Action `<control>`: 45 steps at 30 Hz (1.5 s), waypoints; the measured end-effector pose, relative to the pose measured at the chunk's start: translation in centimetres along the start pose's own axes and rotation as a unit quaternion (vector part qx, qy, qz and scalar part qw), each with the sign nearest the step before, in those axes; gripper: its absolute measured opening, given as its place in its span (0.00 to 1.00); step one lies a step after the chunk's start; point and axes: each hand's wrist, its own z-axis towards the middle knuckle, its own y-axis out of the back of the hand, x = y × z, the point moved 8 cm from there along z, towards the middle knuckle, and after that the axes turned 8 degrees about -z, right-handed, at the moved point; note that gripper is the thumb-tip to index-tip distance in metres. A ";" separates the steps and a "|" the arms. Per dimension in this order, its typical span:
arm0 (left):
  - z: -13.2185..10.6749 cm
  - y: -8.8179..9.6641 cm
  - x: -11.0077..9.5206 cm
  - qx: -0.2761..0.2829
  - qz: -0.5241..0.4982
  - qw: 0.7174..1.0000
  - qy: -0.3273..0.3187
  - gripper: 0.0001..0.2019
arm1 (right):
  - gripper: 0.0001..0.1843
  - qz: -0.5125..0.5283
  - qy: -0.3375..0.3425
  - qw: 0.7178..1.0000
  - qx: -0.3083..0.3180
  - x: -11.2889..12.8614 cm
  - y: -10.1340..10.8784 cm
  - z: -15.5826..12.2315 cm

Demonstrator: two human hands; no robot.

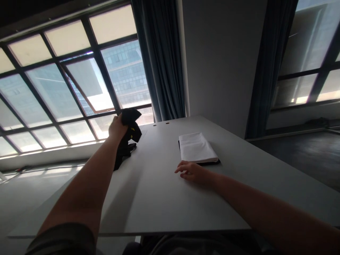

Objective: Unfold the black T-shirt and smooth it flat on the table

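My left hand (118, 127) is stretched out over the far left part of the grey table (164, 198) and is closed on a black cloth (130, 132) with small yellow marks. Part of the cloth hangs down to the tabletop. My right hand (192, 171) rests flat on the table with its fingers apart and holds nothing. Its fingertips lie just in front of a folded white cloth (197, 147) that sits on a dark flat thing.
Large windows (66, 88) run behind the table on the left, with dark blue curtains (162, 60) beside a grey wall. Another curtain and window stand at the right. Two small holes mark the table's far edge.
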 end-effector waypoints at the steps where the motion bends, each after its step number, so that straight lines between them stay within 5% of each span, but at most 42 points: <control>1: 1.0 0.9 1.2 -0.022 0.033 0.999 0.006 0.28 | 0.16 -0.003 -0.004 1.000 0.007 -0.1 -0.2 0.0; 3: 1.5 1.6 4.3 -0.054 0.105 0.992 0.053 0.33 | 0.16 -0.011 -0.015 1.000 0.014 -0.4 -0.5 0.0; 6: -1.5 0.0 9.9 -0.075 0.176 0.969 0.159 0.38 | 0.15 -0.027 -0.034 0.999 0.020 -0.6 -0.5 -0.1; 11: -11.0 -9.4 18.6 0.103 0.118 0.942 0.298 0.33 | 0.15 -0.064 -0.009 0.997 0.038 0.2 -0.6 -0.1; 16: -14.6 -12.4 22.1 0.136 0.108 0.938 0.299 0.36 | 0.15 -0.074 -0.008 0.995 0.063 0.0 -1.1 0.0; 21: -14.3 -11.5 23.0 0.136 0.092 0.945 0.284 0.33 | 0.15 -0.088 -0.007 0.994 0.060 -0.3 -1.2 -0.2; 26: -14.6 -10.8 21.6 0.081 0.096 0.956 0.264 0.31 | 0.14 -0.108 0.015 0.994 -0.002 0.5 0.3 -0.1; 30: -14.4 -11.5 17.8 0.067 0.142 0.972 0.173 0.27 | 0.15 -0.178 0.035 0.980 -0.077 0.8 2.0 -0.2; 32: -14.2 -12.2 15.2 0.075 0.155 0.980 0.100 0.24 | 0.19 -0.259 -0.025 0.962 -0.085 -0.8 2.8 -0.3; 38: -15.4 -15.8 7.8 0.145 0.120 0.978 -0.090 0.20 | 0.27 -0.377 -0.274 0.883 -0.058 -8.1 7.3 -2.5; 41: -16.9 -18.2 5.0 0.229 0.064 0.962 -0.131 0.19 | 0.23 -0.344 -0.260 0.901 -0.046 -9.6 8.7 -2.8; 45: -18.4 -19.8 1.8 0.289 0.004 0.946 -0.145 0.17 | 0.19 -0.277 -0.242 0.922 -0.119 -9.9 9.8 -2.5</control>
